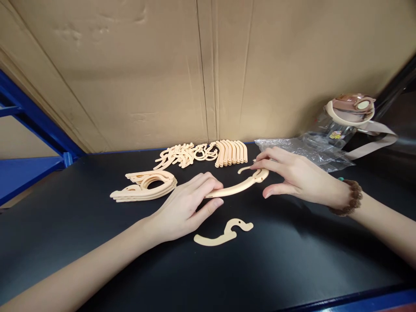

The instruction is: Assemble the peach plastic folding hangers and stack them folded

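Observation:
My left hand [191, 203] pinches the left end of a beige plastic folding hanger [238, 187] between thumb and fingers. The hanger is a curved arm with a joint and a thin hook at its right end. Over that right end is my right hand [289, 175], its fingertips touching near the hook while the thumb stands apart. A loose hanger piece [216, 239], curved with a hook-shaped end and a small hole, lies flat on the black table [292, 260] in front of my hands.
A stack of beige hangers [159, 189] lies left of my left hand. Behind are a pile of small hook pieces [180, 155] and a row of curved arms [230, 152]. A clear plastic bag [312, 151] and a strapped bottle [349, 115] stand back right, near the cardboard wall [146, 78].

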### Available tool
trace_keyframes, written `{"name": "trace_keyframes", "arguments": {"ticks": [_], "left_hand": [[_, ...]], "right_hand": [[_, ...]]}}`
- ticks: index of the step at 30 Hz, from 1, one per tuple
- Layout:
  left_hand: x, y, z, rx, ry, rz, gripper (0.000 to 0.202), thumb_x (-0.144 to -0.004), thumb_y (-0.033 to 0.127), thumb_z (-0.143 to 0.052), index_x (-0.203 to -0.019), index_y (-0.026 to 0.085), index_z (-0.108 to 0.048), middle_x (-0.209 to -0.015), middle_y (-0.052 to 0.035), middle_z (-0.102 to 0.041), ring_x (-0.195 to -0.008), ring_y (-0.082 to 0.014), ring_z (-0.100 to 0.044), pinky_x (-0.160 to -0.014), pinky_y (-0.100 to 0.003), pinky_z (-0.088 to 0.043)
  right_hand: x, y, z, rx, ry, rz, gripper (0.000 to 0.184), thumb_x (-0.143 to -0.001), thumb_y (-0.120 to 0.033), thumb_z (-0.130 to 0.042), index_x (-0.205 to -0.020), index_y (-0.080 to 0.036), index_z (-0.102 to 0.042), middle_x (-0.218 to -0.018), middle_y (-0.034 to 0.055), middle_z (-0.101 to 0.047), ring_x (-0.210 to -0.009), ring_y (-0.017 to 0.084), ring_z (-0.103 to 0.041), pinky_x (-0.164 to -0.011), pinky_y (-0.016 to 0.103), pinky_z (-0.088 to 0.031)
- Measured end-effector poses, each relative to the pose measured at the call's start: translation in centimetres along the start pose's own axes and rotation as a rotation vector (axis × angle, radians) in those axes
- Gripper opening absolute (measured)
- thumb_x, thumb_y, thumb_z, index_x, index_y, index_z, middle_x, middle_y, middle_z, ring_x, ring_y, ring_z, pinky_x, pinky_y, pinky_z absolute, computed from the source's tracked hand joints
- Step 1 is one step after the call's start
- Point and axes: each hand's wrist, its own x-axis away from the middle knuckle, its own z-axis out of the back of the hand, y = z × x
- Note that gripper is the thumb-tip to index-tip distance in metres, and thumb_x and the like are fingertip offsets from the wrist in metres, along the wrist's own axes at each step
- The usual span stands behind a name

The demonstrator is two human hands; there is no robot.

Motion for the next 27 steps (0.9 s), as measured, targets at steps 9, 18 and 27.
{"name": "trace_keyframes", "arguments": {"ticks": [9,18,27], "left_hand": [[-0.1,0.3,0.7,-0.069,-0.148,0.020,0.022,-0.099,0.028,-0.033,-0.107,0.022,-0.053,-0.106,-0.0051,-0.050,-0.091,-0.0180,-0.048,-0.082,-0.033,-0.042],[-0.2,-0.4,-0.7,0.649,-0.072,0.370,0.047,-0.077,0.020,-0.070,-0.118,0.025,-0.048,-0.094,0.0022,-0.059,-0.083,-0.0134,-0.060,-0.075,-0.027,-0.050],[-0.7,-0.2,-0.9,1.146,0.211,0.654,0.030,-0.078,0.026,-0.070,-0.106,0.017,-0.061,-0.098,-0.0039,-0.066,-0.088,-0.0141,-0.059,-0.074,-0.025,-0.045]], "right_hand": [[0.1,-0.1,-1.3,-0.090,-0.035,-0.049,0.055,-0.087,-0.054,-0.053,-0.133,-0.025,-0.050,-0.136,0.0103,-0.052,-0.124,0.032,-0.048,-0.103,0.053,-0.038],[-0.2,-3.1,-2.8,-1.277,-0.048,-0.378,0.058,-0.085,-0.030,-0.065,-0.136,-0.027,-0.037,-0.135,0.0083,-0.053,-0.119,0.020,-0.057,-0.104,0.041,-0.045],[-0.5,-4.1,-2.6,-1.300,-0.032,-0.468,0.048,-0.084,-0.027,-0.066,-0.127,-0.021,-0.045,-0.098,0.0038,-0.071,-0.095,0.016,-0.067,-0.091,0.035,-0.053]]}}
